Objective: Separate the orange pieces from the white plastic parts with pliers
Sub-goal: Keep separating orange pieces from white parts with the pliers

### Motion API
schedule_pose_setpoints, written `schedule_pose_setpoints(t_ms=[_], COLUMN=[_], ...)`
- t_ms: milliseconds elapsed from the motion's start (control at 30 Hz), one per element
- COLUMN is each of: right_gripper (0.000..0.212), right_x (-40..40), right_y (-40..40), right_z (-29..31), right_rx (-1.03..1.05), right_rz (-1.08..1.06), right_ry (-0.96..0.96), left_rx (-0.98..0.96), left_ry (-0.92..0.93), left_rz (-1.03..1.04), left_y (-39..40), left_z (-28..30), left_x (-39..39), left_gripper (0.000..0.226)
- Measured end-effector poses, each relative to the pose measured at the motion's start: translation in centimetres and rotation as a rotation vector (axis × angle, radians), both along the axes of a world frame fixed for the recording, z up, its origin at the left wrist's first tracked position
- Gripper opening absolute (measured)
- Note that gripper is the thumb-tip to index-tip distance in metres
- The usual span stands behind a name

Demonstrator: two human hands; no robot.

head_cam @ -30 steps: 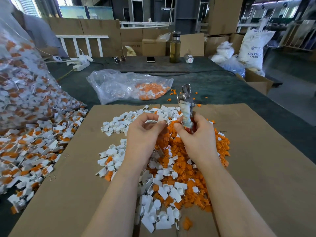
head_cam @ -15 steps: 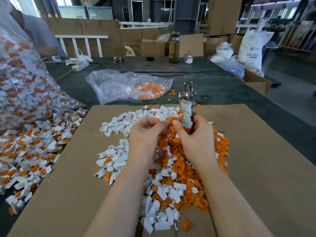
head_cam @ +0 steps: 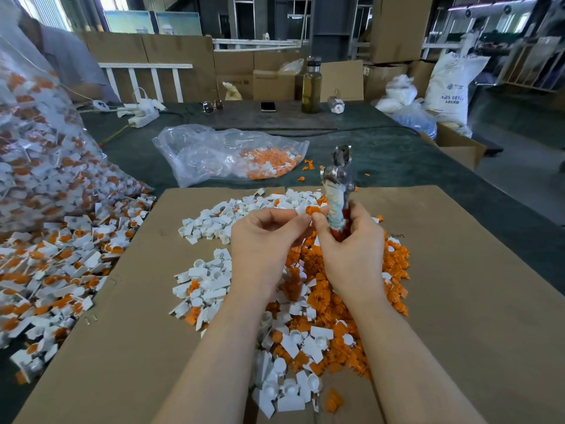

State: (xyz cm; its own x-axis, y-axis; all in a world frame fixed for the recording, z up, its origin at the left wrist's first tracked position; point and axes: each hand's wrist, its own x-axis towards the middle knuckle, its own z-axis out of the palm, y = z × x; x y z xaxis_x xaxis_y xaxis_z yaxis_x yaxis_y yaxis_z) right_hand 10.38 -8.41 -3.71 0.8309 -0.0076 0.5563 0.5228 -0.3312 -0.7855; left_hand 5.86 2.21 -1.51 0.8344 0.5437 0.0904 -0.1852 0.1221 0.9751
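My right hand (head_cam: 351, 249) grips the pliers (head_cam: 337, 182) by their wrapped handles, jaws pointing up and away, and its thumb and forefinger pinch an orange piece (head_cam: 312, 209). My left hand (head_cam: 263, 240) pinches the white plastic part (head_cam: 301, 210) joined to that orange piece, so both hands meet over the cardboard sheet (head_cam: 458, 270). Under my hands lies a heap of orange pieces (head_cam: 339, 304). White parts (head_cam: 214, 223) are piled to the left and far side of it.
A big clear bag (head_cam: 39, 154) of unsorted orange-and-white parts spills onto the table at the left. A smaller clear bag (head_cam: 232, 154) with orange pieces lies beyond the cardboard. A bottle (head_cam: 312, 87), a phone (head_cam: 268, 106) and boxes stand at the back.
Both hands have risen slightly. The orange piece now shows between the fingertips, pulled partly clear of the white part. The pliers stay upright in my right hand.
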Motion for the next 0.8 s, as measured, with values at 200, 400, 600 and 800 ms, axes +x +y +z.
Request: schedule_pose_setpoints(t_ms=[200,400,600,800], right_gripper=[0.020,0.015,0.017,0.013], right_x=[-0.07,-0.12,-0.04,-0.02], right_y=[0.08,0.08,-0.06,-0.33], right_z=[0.03,0.08,0.23,0.40], right_rx=[0.013,-0.010,-0.056,-0.085], right_rz=[0.000,0.019,0.072,0.126], right_ry=[-0.007,-0.014,0.002,0.032], left_rx=[0.141,0.205,0.236,0.250], left_ry=[0.000,0.006,-0.008,0.010], left_rz=[0.033,0.050,0.098,0.144], left_y=[-0.14,-0.17,-0.18,-0.14], left_z=[0.14,0.08,-0.26,-0.48], left_x=[-0.15,-0.19,0.04,0.20], left_gripper=[0.007,0.014,0.023,0.017])
